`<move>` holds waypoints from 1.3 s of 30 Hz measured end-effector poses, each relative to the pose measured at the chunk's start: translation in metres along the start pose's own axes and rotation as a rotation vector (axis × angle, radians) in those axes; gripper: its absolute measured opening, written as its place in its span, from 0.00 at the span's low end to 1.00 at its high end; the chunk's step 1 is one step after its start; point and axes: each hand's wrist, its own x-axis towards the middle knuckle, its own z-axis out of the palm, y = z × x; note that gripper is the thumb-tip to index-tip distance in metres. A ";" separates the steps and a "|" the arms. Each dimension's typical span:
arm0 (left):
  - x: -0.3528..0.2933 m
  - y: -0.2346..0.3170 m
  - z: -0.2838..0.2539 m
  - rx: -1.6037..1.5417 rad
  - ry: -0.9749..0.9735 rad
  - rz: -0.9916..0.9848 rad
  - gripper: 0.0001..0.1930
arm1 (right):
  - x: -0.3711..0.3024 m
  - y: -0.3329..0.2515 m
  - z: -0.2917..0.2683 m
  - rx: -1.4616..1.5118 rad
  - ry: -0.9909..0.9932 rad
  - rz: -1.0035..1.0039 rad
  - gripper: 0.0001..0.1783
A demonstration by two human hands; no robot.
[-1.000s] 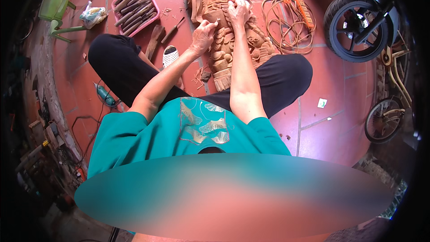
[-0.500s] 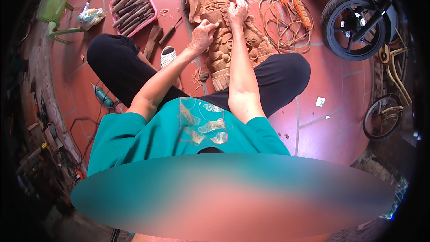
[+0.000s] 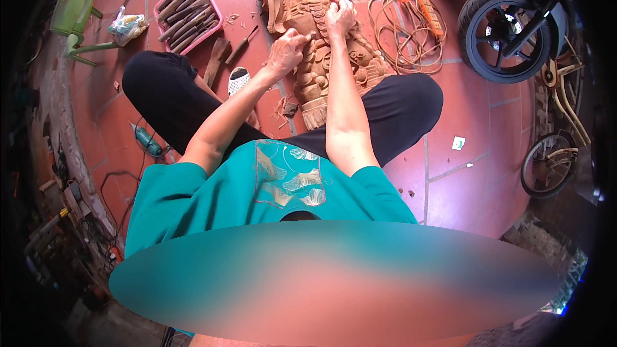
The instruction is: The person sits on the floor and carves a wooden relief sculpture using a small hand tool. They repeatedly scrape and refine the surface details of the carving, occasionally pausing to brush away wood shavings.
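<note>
Carving [image 3: 312, 69]; basket [image 3: 221, 19] left; power strip [image 3: 429, 15] right

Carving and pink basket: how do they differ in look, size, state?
The carving is brown, ornately shaped wood; the basket is pink. The carving looks larger than the basket. The left hand and right hand are over the carving, not the basket. Both sit on red tiles.

At top centre you have a carving [image 3: 318, 61] of matt brown wood, its surface rough with relief. Your teal shirt [image 3: 222, 180] is matt cloth (its leaf panel [image 3: 291, 174] looks faintly metallic); at upper left the basket [image 3: 220, 18] is smooth pink plastic.
</note>
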 end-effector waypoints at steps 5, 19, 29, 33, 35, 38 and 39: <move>0.019 -0.004 -0.013 -0.254 0.202 -0.113 0.12 | 0.000 0.008 -0.001 0.058 0.040 -0.057 0.07; 0.018 0.001 -0.011 -0.093 0.057 -0.063 0.14 | 0.000 0.008 -0.003 0.036 0.019 -0.037 0.07; 0.013 0.037 -0.006 0.198 -0.042 0.100 0.15 | 0.002 0.009 0.003 -0.001 0.011 -0.037 0.07; 0.025 0.025 -0.018 0.042 -0.126 -0.080 0.13 | 0.004 0.011 -0.003 0.156 -0.036 0.063 0.07; 0.036 0.020 -0.022 0.046 0.002 -0.112 0.12 | 0.004 0.008 -0.004 0.203 -0.032 0.094 0.07; 0.047 0.021 -0.020 0.205 0.048 -0.120 0.12 | 0.005 0.004 -0.006 0.118 -0.029 0.037 0.08; 0.049 0.022 -0.018 0.269 0.050 -0.115 0.13 | 0.004 0.001 -0.004 0.127 -0.026 0.058 0.09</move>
